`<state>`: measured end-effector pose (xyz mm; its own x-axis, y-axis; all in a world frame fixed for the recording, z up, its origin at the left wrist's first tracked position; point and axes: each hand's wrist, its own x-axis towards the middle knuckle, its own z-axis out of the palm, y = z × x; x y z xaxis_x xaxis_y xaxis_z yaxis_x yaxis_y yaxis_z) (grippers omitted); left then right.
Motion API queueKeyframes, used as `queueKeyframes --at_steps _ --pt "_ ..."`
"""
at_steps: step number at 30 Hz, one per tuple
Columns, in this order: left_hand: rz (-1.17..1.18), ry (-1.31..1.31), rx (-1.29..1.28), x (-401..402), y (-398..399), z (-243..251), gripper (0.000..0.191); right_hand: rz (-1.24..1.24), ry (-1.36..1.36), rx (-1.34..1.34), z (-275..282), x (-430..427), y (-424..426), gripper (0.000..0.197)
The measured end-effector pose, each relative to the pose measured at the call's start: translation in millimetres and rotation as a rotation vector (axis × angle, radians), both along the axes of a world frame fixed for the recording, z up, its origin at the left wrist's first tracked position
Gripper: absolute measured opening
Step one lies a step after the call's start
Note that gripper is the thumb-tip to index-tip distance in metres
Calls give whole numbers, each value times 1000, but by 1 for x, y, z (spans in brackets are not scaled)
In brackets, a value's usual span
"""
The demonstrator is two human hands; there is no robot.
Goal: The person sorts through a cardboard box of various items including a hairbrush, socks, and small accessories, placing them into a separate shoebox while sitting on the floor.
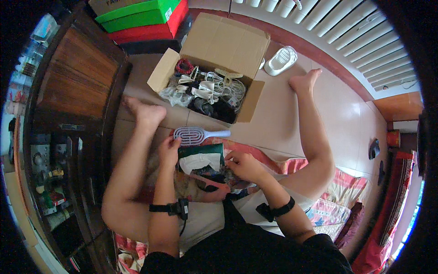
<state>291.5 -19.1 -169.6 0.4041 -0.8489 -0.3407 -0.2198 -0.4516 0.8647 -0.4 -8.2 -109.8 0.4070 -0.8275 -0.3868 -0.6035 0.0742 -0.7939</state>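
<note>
Before me lies a pale blue vented hairbrush, its handle pointing right. My left hand is at the left end of the brush head, thumb and finger close together on or beside its rim; whether they grip it is unclear. Just below the brush is a dark green item like a flat box or bag, with a crumpled white sheet on or in it and dark contents partly hidden. My right hand hovers at the right edge of this item with fingers curled; anything held there is too small to make out.
An open cardboard box beyond the brush holds cables, a clear plastic bag and a red scrunchie. Dark wooden cabinet at left; stacked shoe boxes behind. A white shoe stands near the wall.
</note>
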Motion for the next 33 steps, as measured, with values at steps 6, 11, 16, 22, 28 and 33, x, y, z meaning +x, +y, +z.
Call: queueKeyframes --at_steps 6,11,16,22,28,33 --pt "88 66 -34 19 5 30 35 -225 -89 9 10 -2 -18 39" --pt "1 257 -120 13 8 71 31 -128 -212 85 30 -9 -24 53" --pt "-14 205 -178 28 31 83 33 11 -471 167 45 1 -27 46" --pt "-122 4 -66 44 80 176 29 -162 -555 232 81 0 -20 30" --pt "225 -629 -201 97 178 279 19 -163 -663 195 85 -22 -22 23" --pt "94 -1596 -86 126 224 365 20 -241 -655 76 92 -54 -18 25"
